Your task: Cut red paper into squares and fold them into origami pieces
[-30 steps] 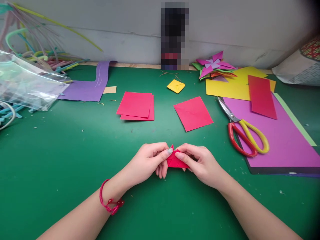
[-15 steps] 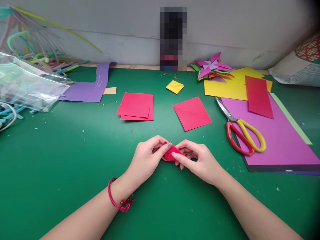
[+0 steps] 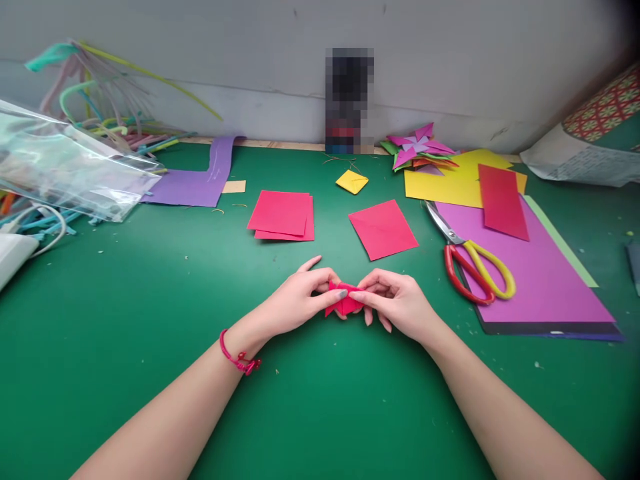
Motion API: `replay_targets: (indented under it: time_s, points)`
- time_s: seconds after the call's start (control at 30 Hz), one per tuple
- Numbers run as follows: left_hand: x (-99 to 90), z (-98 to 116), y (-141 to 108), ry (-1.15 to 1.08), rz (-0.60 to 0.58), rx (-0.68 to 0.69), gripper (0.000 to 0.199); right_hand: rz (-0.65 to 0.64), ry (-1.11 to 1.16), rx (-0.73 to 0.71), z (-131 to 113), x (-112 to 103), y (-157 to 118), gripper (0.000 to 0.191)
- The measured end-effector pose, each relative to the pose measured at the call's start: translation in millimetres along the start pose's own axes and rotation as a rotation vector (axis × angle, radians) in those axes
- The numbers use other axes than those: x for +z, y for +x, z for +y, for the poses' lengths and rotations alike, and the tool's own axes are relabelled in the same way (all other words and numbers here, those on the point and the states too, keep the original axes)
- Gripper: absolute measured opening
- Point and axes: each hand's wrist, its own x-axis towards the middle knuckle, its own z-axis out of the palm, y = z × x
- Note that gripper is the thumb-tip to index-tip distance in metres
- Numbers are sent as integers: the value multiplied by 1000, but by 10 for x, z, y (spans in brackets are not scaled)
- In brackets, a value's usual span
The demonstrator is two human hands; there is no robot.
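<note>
A small folded red paper is pinched between both hands above the green table. My left hand grips its left side, thumb on top and one finger raised. My right hand holds the right side with thumb and fingers, the thumb tip close to the left one. Beyond the hands lie a stack of red squares at the left and a single red square with a crease at the right. A small yellow folded piece rests farther back.
Scissors lie over purple sheets at the right, near a dark red strip and yellow paper. Folded stars sit behind. A clear bag, pipe cleaners and purple paper are at the left.
The folded paper has been turned in the fingers, with a pointed flap now showing at its left. One left finger has lifted outward, and the thumbs are closer together. The camera view has shifted slightly.
</note>
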Motion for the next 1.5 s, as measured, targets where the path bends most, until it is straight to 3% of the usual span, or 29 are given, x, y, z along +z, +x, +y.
replay_targets:
  time_s: [0.1, 0.53, 1.03, 1.3, 1.5]
  points:
    - [-6, 3, -10, -3, -12, 26, 17, 12, -9, -16, -5, -8, 8, 26]
    - [38, 20, -14, 57, 22, 10, 22, -178, -30, -27, 11, -45, 76, 27]
    - [58, -20, 8, 63, 50, 39, 27, -166, 16, -89, 36, -37, 62, 26]
    - [79, 22, 13, 26, 131, -32, 29, -102, 63, -11, -9, -77, 51, 28]
    - [75, 35, 4, -219, 69, -135, 25, -125, 45, 12, -31, -60, 44, 30]
